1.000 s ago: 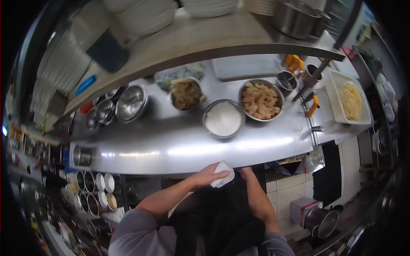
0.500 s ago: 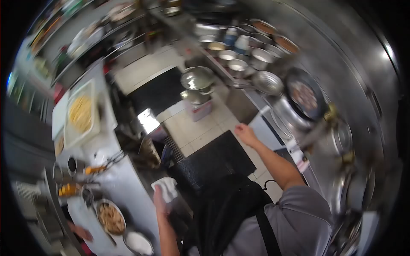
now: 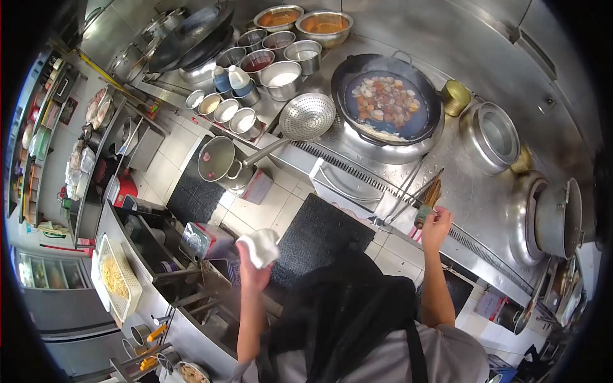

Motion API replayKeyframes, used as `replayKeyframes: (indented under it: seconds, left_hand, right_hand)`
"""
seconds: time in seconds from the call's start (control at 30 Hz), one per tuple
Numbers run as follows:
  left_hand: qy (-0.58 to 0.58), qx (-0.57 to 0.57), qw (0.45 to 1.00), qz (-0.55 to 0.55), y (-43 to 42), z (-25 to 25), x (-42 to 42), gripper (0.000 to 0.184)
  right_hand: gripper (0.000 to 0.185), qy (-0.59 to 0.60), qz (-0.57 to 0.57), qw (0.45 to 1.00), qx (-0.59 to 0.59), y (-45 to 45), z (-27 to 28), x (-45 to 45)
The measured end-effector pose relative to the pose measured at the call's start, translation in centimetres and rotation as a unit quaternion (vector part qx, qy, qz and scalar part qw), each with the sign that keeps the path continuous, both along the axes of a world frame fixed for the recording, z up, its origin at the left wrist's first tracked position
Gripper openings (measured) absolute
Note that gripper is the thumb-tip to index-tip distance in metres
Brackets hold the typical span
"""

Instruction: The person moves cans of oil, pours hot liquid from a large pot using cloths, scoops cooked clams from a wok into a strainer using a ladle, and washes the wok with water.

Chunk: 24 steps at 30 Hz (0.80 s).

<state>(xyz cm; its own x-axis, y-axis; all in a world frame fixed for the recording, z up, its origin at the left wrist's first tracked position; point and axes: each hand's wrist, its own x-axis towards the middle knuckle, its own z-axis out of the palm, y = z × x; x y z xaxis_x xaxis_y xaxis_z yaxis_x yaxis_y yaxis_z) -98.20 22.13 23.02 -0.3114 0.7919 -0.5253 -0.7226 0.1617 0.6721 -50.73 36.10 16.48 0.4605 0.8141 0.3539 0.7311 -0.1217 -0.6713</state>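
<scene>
My left hand is closed around a folded white cloth, held above the floor in front of my apron. My right hand is at the stove's front edge, fingers curled, right beside a bamboo wok brush with a green band. Whether the fingers grip the brush or something else is hidden. Thin metal handles lean by the brush. Beyond them a black wok sits on the burner, with pinkish and orange pieces in steaming liquid.
A perforated strainer rests left of the wok, its handle over the edge. Several steel pots of seasonings stand behind it. A lidded pot stands low at the aisle. On the left counter is a basket of noodles. Steel basins stand right.
The view has swung right toward the stove. My right hand has moved from over the floor mat to beside the wok brush. My left hand still holds the white cloth.
</scene>
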Motion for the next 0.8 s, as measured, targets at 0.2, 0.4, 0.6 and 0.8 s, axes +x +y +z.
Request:
replayKeyframes:
  seconds: [0.2, 0.4, 0.6, 0.8]
  left_hand:
    - [0.022, -0.029, 0.997, -0.075, 10.2, -0.6, 4.7, 0.067]
    - [0.160, 0.033, 0.973, -0.160, 17.1, -1.1, 1.9, 0.058]
    - [0.511, 0.054, 0.799, -0.313, 28.5, 3.4, -1.9, 0.049]
    - [0.656, -0.006, 0.556, -0.511, 39.2, -5.6, -10.4, 0.082]
  right_hand:
    - [0.020, 0.035, 0.148, 0.987, -0.060, 4.1, 2.2, -1.5]
    - [0.021, 0.054, 0.160, 0.974, -0.148, 4.2, 0.7, 1.4]
    - [0.046, 0.054, 0.092, 0.930, -0.353, 6.3, -1.1, -2.6]
    - [0.070, -0.015, -0.019, 0.921, -0.389, 7.0, -5.6, -7.4]
